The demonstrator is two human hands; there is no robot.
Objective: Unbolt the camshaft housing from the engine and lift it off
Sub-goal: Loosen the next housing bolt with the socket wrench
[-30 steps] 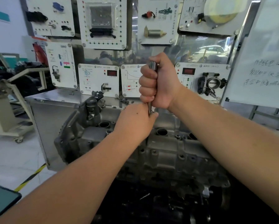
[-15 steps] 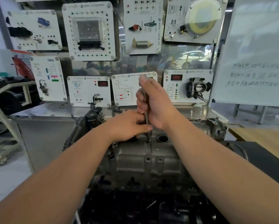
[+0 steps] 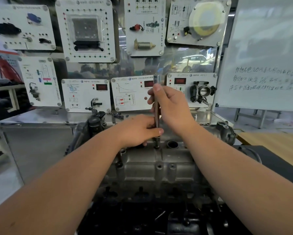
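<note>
Gripping the upright metal driver shaft (image 3: 156,106) at the centre of the frame, the right hand (image 3: 173,107) curls its fingers round the upper part, thumb up near the top. Just below, the left hand (image 3: 139,130) pinches the shaft's lower end, whose tip sits in a bolt hole on the camshaft housing (image 3: 152,167). That housing lies on the engine (image 3: 142,216), lower centre. Behind stand training panels (image 3: 86,29); a whiteboard (image 3: 264,53) fills the upper right.
</note>
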